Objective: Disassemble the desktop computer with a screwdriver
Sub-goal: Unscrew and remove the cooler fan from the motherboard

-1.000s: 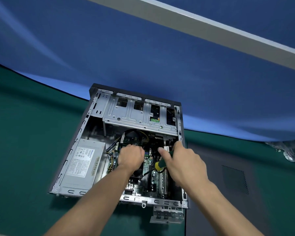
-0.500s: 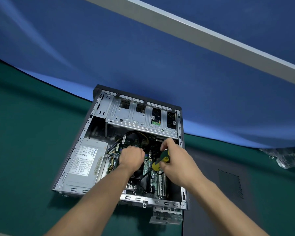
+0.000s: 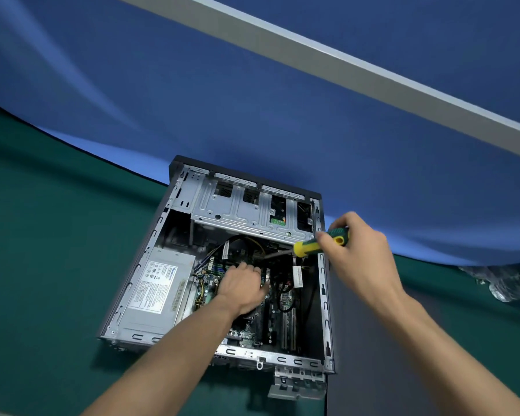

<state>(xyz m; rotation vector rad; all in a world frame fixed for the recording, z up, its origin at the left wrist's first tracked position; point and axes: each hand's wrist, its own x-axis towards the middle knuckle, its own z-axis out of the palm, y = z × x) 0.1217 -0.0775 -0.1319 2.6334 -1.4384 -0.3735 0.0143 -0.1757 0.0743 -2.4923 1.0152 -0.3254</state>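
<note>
An open desktop computer case (image 3: 323,301) lies on its side on the green table, its motherboard (image 3: 278,313) exposed. My left hand (image 3: 242,288) reaches into the case with fingers curled down over parts in the middle of the board; what the fingers hold is hidden. My right hand (image 3: 359,253) is raised above the case's right wall and grips a yellow-and-green screwdriver (image 3: 320,241). The screwdriver's shaft points left and down into the case, below the drive cage.
A grey power supply (image 3: 155,292) fills the case's left side. The metal drive cage (image 3: 240,210) spans the far end. A dark side panel (image 3: 373,340) lies right of the case. A blue backdrop (image 3: 252,100) rises behind, and crumpled plastic (image 3: 502,283) sits at far right.
My right hand has lifted up and to the right out of the case, carrying the screwdriver. My left hand stays on the board's middle. The camera has moved closer.
</note>
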